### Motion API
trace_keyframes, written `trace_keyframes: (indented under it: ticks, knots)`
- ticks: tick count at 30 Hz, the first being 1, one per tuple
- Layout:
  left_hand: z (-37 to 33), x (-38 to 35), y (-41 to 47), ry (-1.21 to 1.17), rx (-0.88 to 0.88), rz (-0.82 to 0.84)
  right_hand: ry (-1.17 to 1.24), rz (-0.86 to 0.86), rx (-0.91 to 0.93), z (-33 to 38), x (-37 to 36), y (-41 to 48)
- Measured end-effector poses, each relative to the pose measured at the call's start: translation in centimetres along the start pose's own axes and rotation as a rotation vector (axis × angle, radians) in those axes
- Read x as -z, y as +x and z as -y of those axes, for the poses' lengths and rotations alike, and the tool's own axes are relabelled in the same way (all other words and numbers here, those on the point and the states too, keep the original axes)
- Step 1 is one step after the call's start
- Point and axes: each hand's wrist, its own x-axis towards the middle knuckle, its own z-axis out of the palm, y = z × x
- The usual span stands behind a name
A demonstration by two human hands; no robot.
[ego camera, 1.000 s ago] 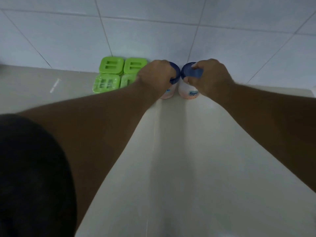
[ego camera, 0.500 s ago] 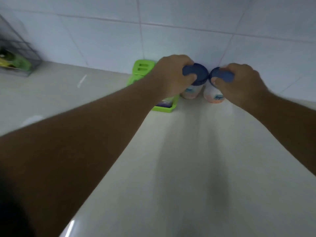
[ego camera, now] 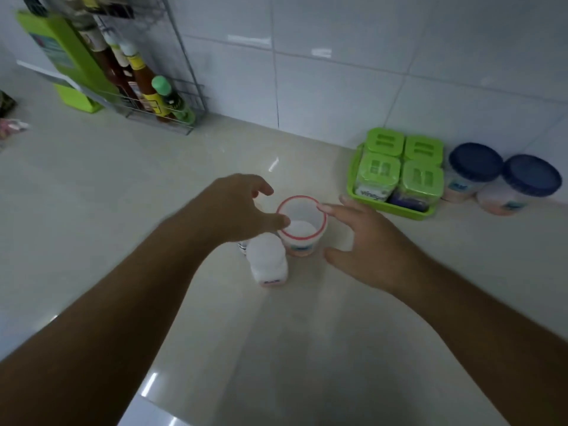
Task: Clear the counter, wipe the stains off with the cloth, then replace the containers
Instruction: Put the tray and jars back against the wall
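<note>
A red-rimmed white tub point(ego camera: 302, 226) stands mid-counter, with a white-capped jar point(ego camera: 266, 261) just in front of it and a third container mostly hidden under my left hand. My left hand point(ego camera: 242, 207) hovers over the tub's left side, fingers spread, thumb at the rim. My right hand point(ego camera: 365, 241) is open at the tub's right, a fingertip near the rim. Two blue-lidded jars point(ego camera: 473, 170) point(ego camera: 530, 182) stand by the wall at the right. No cloth is in view.
A green tray point(ego camera: 396, 207) holds several green-lidded boxes next to the blue-lidded jars. A wire rack point(ego camera: 172, 96) of sauce bottles and a green box point(ego camera: 73, 63) stand at the back left by the tiled wall. Small items lie at the far left edge.
Both hands have let go of the two blue-lidded jars by the wall and moved left to the red-rimmed tub. The view has swung left, bringing the bottle rack into sight.
</note>
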Motion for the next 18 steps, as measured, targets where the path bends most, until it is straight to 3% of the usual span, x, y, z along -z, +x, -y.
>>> trace_keyframes:
  ticks: [5,10,18]
  knots:
    - [2.4,0.5,1.4,-0.026,-0.056,0.067,-0.136,0.117,0.005,3.6,-0.8,4.3]
    - [2.7,1.1,2.1,0.013,-0.147,0.081,-0.174,0.108,0.010,3.6,-2.0,5.4]
    - [1.3,3.3,1.8,0.045,-0.268,-0.017,-0.145,-0.091,-0.031,3.3,-2.1,2.4]
